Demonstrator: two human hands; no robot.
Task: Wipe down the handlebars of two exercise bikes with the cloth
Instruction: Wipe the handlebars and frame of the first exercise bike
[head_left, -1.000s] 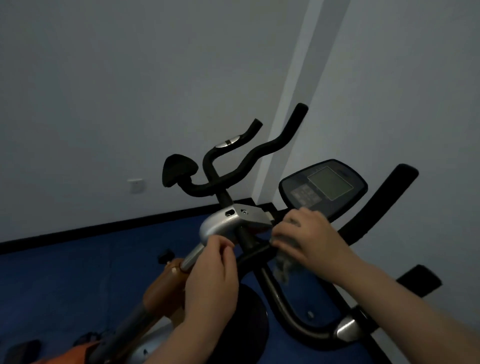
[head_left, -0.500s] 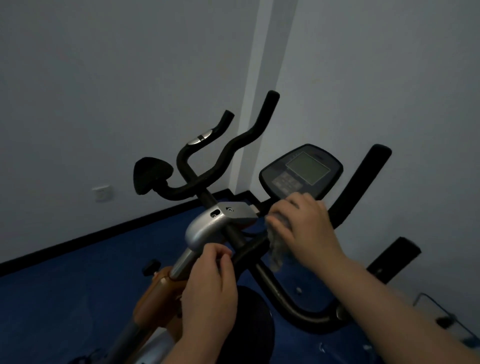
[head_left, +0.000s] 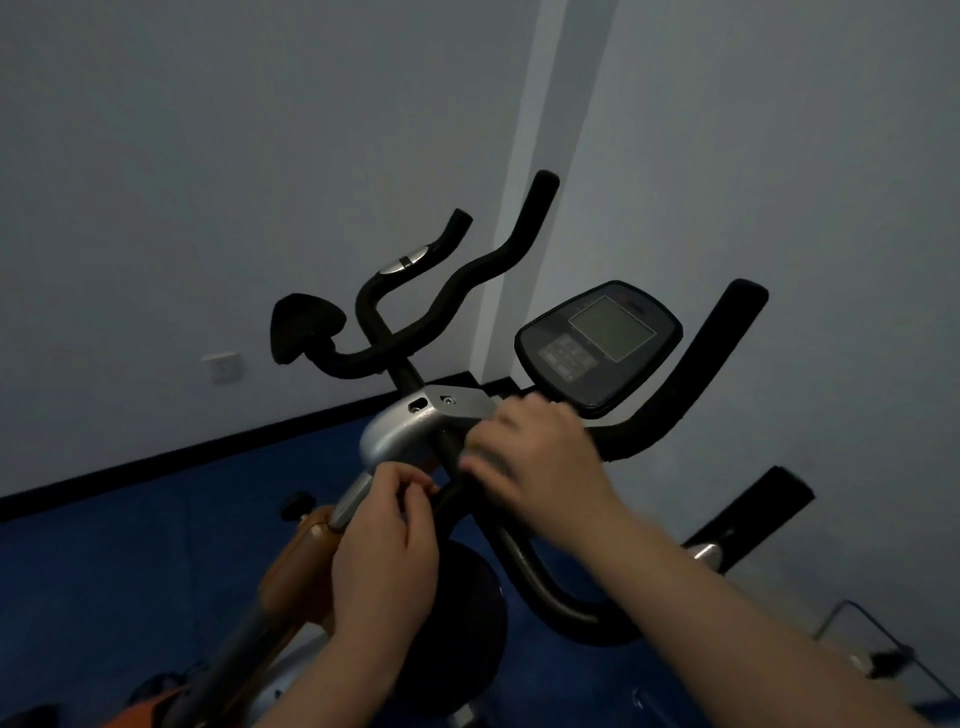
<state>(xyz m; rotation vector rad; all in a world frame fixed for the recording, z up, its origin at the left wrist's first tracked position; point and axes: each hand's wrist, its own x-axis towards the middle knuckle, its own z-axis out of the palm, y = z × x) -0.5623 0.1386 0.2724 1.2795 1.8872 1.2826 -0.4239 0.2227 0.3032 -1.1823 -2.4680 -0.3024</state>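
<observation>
- The right hand (head_left: 540, 467) is curled over the black padded handlebar (head_left: 670, 410) of the near bike, fingers wrapped down around its middle stretch just below the console (head_left: 597, 345).
- A grey bit shows under its fingers at the bar; it may be the cloth (head_left: 485, 460), but it is too blurred to be sure.
- The left hand (head_left: 387, 540) is closed, thumb and fingertips pinched together beside the silver stem (head_left: 353, 499); I cannot tell whether it holds anything.
- The handlebar is a thick, matte, foam-like tube that bends up to a rounded end at the right.
- The console is a rounded dark plastic panel with a pale square screen, tilted.
- A curved silver metal bracket (head_left: 400, 431) with two screw holes sits between the hands.
- Behind, the second bike's bar (head_left: 467, 280) is thinner, wavy and black, with a silver oval sensor patch.
- The frame below is orange (head_left: 296, 571); the floor (head_left: 104, 571) is blue and the walls are plain grey.
</observation>
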